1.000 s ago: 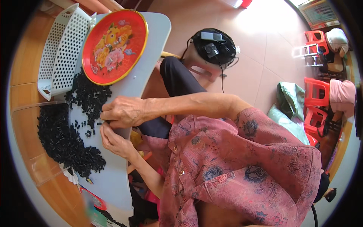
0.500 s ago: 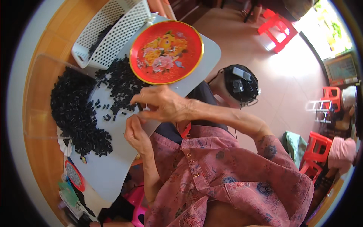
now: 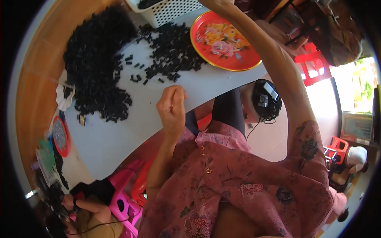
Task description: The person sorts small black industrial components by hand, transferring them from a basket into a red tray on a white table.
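My left hand (image 3: 172, 108) is closed over the near edge of the grey-white table (image 3: 119, 148), its fingers curled in. Whatever it may hold is hidden. Stretched far forward, my right hand (image 3: 218, 3) is at the upper rim of the picture, beside the white perforated basket (image 3: 178, 11); its fingers are mostly cut off. Short black tube-like pieces form a big heap (image 3: 95, 55) on the left and a looser, smaller pile (image 3: 174, 47) in the middle. Right of that pile lies a round red tray (image 3: 228, 63) with painted flowers and a gold rim, partly covered by my right forearm.
A red-rimmed dish (image 3: 59, 135) of small grey pieces sits at the table's left end. Another person's hand (image 3: 69, 202) shows at lower left, near a pink stool (image 3: 123, 206). Round black headgear with a small camera (image 3: 264, 101) is beside my knees. Red stools (image 3: 313, 65) stand on the right.
My hands were together at the table edge and are now apart. The right has reached far forward past the tray; the left stays near the edge, closed. The view has shifted too.
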The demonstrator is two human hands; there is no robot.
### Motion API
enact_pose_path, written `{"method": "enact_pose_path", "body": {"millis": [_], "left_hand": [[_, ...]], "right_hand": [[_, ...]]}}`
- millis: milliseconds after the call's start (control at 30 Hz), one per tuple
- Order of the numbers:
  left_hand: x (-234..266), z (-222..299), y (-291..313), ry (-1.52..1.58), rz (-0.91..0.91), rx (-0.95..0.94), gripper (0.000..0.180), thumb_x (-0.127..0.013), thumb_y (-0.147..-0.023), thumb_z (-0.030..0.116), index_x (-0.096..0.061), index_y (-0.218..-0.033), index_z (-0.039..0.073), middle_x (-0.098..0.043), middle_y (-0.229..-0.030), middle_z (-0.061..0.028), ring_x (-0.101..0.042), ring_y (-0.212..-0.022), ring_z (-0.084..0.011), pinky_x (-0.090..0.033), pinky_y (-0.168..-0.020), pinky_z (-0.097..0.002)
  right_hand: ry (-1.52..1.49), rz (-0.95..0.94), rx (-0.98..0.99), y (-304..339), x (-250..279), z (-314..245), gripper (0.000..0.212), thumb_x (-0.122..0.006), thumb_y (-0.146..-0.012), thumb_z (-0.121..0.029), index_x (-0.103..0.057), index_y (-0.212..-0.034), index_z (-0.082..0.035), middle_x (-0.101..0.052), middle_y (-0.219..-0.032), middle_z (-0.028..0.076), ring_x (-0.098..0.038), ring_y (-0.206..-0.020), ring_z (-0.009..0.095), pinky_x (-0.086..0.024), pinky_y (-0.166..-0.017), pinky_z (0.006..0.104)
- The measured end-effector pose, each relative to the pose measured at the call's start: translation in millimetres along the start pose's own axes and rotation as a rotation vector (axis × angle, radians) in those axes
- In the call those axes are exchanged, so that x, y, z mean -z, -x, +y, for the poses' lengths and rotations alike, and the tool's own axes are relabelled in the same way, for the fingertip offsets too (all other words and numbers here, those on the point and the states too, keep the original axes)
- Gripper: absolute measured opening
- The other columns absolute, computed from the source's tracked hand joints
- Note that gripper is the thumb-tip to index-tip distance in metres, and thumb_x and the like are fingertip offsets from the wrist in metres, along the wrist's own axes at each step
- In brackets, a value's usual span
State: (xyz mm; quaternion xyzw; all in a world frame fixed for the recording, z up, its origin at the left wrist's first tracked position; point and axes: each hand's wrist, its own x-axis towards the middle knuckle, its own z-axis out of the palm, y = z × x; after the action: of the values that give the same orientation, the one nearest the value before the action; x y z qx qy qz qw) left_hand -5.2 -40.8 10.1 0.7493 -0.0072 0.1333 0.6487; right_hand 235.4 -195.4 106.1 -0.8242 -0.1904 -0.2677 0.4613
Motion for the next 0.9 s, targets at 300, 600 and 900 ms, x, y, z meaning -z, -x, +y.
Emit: {"method": "enact_pose_path", "body": {"millis": [300,600,900], "left_hand": [[11,-18,2,0.080,-0.076,-0.113,0.011,-0.049,-0.090,0.003,-0.056,-0.086,-0.004,-0.059,-0.082,-0.0083,-0.054,-0.069,-0.0121,-0.044,-0.063,-0.0237],[44,-18,9,0.052,-0.041,-0.057,0.012,-0.049,-0.091,0.003,-0.056,-0.086,-0.005,-0.059,-0.080,-0.0075,-0.054,-0.069,-0.0106,-0.044,-0.063,-0.0227],[46,-17,7,0.079,-0.028,0.038,0.013,-0.050,-0.090,0.005,-0.058,-0.089,-0.005,-0.059,-0.079,-0.0062,-0.055,-0.071,-0.0098,-0.043,-0.064,-0.0221]], "right_hand": [[-0.114,-0.431,0.240,84,-80,-47,0.014,-0.065,-0.081,-0.011,-0.070,-0.091,-0.004,-0.069,-0.083,0.010,-0.066,-0.069,0.016,-0.053,-0.066,0.0279],[0.098,-0.552,0.524,77,-168,-54,0.018,-0.060,-0.078,-0.004,-0.068,-0.094,-0.004,-0.066,-0.091,0.011,-0.064,-0.077,0.028,-0.053,-0.071,0.0366],[0.215,-0.812,0.358,88,-159,-64,0.022,-0.062,-0.073,-0.005,-0.067,-0.094,0.001,-0.066,-0.082,0.016,-0.065,-0.077,0.030,-0.053,-0.073,0.0381]]}}
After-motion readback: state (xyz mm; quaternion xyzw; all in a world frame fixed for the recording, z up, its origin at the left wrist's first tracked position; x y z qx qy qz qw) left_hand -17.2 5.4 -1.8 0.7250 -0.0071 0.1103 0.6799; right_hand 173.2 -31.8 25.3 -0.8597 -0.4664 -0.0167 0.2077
